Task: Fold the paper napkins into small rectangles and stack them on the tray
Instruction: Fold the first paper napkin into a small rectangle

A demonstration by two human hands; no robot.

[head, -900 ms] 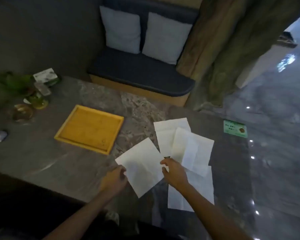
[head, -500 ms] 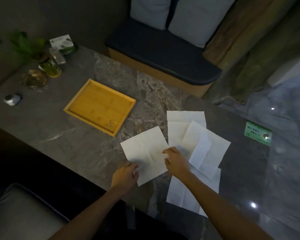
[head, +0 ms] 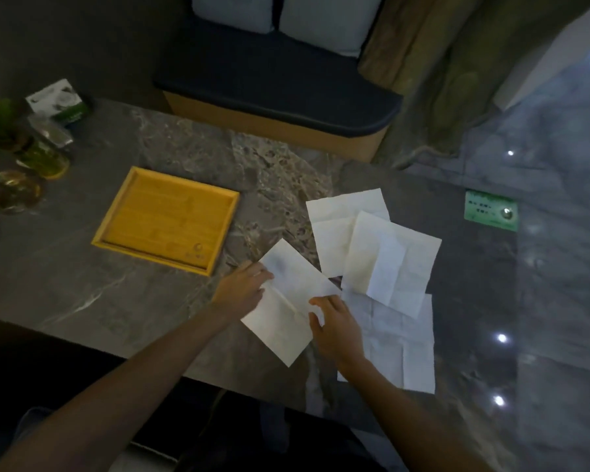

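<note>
While the tray (head: 166,219) sits bare, the napkin (head: 283,301) lies just right of it on the table (head: 65,284), half-folded, its crease running diagonally from the left hand (head: 241,287) down to the right hand (head: 336,328). Both hands pinch its edges. Three flat napkins (head: 382,260) lie farther right. The left hand is nearer the tray.
</note>
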